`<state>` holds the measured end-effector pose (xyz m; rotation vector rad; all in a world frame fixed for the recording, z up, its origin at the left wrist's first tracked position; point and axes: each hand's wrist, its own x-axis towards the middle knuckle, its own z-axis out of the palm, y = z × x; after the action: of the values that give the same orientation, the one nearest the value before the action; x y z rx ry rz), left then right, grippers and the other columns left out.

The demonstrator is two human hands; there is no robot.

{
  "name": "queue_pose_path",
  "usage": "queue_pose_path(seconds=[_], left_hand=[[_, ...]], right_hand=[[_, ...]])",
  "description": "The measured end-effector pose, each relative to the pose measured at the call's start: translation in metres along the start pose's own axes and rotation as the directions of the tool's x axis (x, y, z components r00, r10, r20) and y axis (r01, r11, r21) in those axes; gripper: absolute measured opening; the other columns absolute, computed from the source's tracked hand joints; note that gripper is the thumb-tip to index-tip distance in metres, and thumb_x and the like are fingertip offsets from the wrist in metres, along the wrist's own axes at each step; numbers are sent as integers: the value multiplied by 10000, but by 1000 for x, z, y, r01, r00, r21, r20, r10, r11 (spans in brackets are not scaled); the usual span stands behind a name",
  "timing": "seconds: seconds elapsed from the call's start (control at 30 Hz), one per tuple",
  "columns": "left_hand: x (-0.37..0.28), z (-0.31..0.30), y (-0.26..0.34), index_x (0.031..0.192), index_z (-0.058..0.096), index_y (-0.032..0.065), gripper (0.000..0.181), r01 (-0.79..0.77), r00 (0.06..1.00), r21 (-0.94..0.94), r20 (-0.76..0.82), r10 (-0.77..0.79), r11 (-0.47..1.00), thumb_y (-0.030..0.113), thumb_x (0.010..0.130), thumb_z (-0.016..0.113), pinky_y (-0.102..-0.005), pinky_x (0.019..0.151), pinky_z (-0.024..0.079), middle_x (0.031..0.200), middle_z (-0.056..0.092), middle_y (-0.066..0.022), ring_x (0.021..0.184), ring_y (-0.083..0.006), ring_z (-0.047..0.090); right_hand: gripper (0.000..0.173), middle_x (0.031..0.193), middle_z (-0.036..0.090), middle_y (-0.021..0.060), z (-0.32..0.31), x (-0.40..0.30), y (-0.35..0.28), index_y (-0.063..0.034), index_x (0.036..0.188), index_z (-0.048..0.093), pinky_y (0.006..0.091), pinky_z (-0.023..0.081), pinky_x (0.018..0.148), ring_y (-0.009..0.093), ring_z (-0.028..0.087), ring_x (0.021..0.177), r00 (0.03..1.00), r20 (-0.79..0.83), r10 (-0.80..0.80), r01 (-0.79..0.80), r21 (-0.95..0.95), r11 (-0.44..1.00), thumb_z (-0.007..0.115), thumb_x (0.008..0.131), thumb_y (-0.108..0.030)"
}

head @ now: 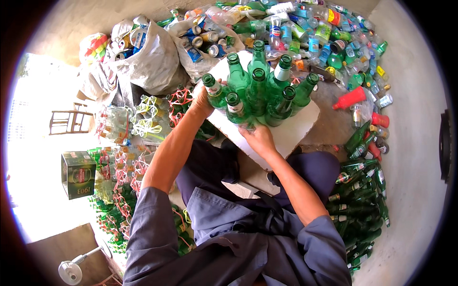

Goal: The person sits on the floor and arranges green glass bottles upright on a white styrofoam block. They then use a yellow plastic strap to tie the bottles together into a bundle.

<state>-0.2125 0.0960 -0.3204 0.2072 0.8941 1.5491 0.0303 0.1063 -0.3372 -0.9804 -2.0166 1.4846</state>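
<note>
Several green glass bottles (258, 85) stand upright in a close cluster on a white board (236, 134) in front of my knees. My left hand (203, 100) is at the cluster's left side, its fingers partly hidden behind the leftmost bottle (216, 92), which it appears to hold. Low at the front, my right hand (259, 139) touches the base of the front bottle (238, 111); its fingertips are partly hidden, so a firm grip cannot be told. The bottle mouths have no caps.
Sacks of cans (154, 60) stand at the upper left. Plastic bottles (322, 39) heap along the back. Loose green bottles (361, 203) lie at the right by the wall. Tied bottle bundles (121, 164), a beer carton (80, 175) and a wooden chair (71, 122) are at the left.
</note>
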Motion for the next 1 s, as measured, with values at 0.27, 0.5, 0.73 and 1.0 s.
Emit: queue_pose_path(seconds=[0.27,0.5,0.73,1.0], left_hand=[[2,2,21,1153,563,-22,446,28,999,94,-20,-26,995,315,874,648,-399,819,518,1054,638,-159,891,-281,632],[2,0,47,1101,540,-41,309,-244,950,-26,-210,233,969,208,919,546,-443,879,477,990,651,-188,1002,-336,616],[-13,-23,65,1035,613,-3,339,-216,944,-73,-271,189,974,298,878,607,-427,856,499,1002,678,-158,950,-303,623],[-22,-30,80,1042,603,-8,328,-247,901,-60,-382,206,967,274,877,632,-453,877,506,1033,669,-158,983,-328,615]], right_hand=[[423,890,662,264,2,-4,17,29,1054,611,468,490,790,425,638,865,996,-48,76,-81,-102,992,697,781,-282],[333,686,604,275,-30,-20,-12,56,744,629,476,477,639,416,625,667,996,48,69,-67,-48,997,693,747,-270],[359,973,696,208,-86,-35,-64,104,1098,619,327,521,818,229,681,892,983,151,-106,81,163,983,658,863,-165],[320,1030,703,122,-233,-99,-53,28,1203,607,258,536,700,145,687,856,952,-296,84,1,275,961,568,971,-189]])
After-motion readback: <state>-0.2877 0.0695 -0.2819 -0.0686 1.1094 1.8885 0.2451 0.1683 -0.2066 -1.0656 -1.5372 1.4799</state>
